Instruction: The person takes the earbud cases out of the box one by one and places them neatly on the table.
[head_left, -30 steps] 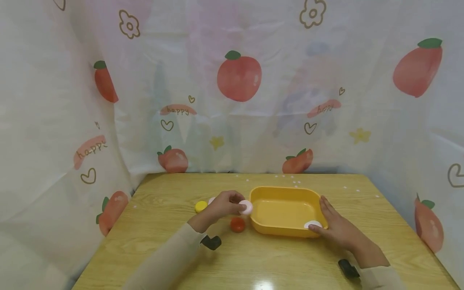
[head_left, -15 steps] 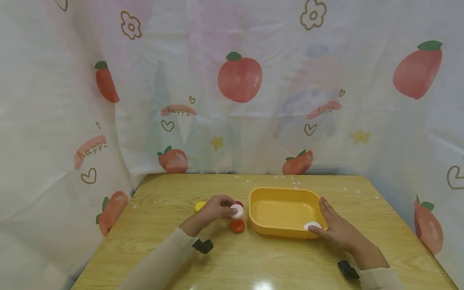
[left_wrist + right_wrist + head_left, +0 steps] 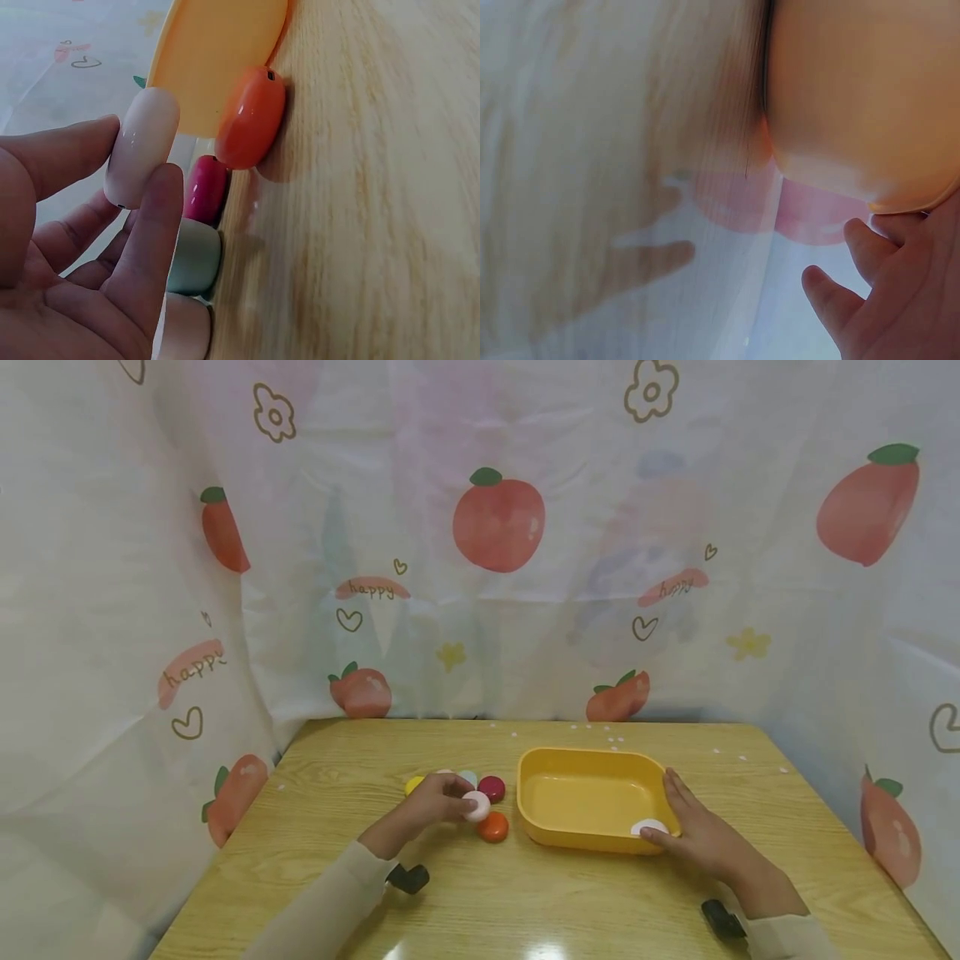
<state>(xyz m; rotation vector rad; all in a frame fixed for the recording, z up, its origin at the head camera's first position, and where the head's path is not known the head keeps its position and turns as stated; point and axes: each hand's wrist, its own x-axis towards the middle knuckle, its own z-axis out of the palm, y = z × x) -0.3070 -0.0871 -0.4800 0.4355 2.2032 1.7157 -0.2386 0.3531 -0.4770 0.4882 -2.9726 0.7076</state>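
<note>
My left hand [image 3: 435, 802] pinches a pale pink rounded disc [image 3: 142, 146] between thumb and fingers, raised over the table. Near it on the table lie an orange rounded disc [image 3: 492, 827], a dark pink disc [image 3: 491, 789], a pale green piece [image 3: 196, 259] and a yellow piece [image 3: 414, 785]. A cream-pink piece [image 3: 185, 326] is partly hidden by the hand. To their right stands a yellow tray [image 3: 592, 840]. My right hand [image 3: 701, 831] holds its right end, fingers along the outer wall and thumb over the front corner. A white piece [image 3: 647, 824] lies in that corner, partly covered by the thumb.
The wooden table [image 3: 570, 902] has small white specks scattered toward its back edge. A printed curtain [image 3: 375, 510] with fruit pictures hangs behind it and along both sides. Black wrist mounts [image 3: 408, 878] stick out below each hand.
My left hand has drawn the pale pink disc left and toward me, away from the tray's left end, uncovering the dark pink and pale green pieces. The right hand and tray hold their place.
</note>
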